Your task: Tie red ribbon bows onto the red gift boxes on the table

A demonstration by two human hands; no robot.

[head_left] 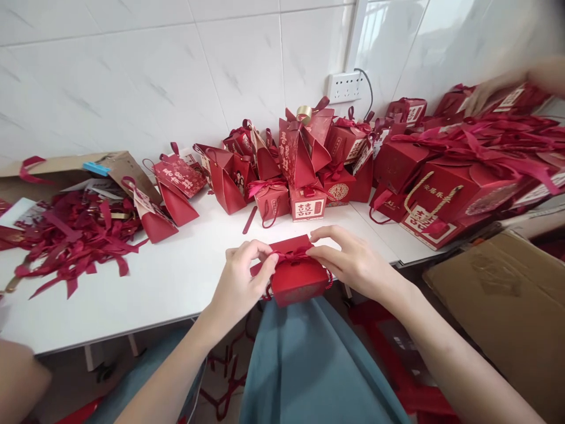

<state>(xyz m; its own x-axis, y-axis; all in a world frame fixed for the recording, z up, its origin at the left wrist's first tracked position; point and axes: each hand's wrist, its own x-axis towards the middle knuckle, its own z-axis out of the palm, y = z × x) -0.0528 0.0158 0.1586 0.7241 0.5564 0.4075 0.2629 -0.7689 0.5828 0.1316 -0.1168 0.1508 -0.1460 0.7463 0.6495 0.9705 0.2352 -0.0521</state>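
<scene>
1. Red ribbon (292, 256) crosses the small box (301, 284) at the table (168, 285) edge.
2. Our left hand (247, 274) pinches the ribbon's left side; our right hand (351, 262) curves against its right, grip unclear.
3. Beyond, gift boxes (308, 207) cluster, contents hidden.

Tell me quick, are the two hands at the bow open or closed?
Left hand: closed, pinching the red bow on the red box.
Right hand: at the bow's other end; can't tell if it's pinching.

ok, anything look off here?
Two oddities: a gold-colored roll sits perched atop the clustered boxes, an unsteady-looking spot, and the loose ribbons at left lie in a tangled heap. The held red box shows no obvious damage.
</scene>
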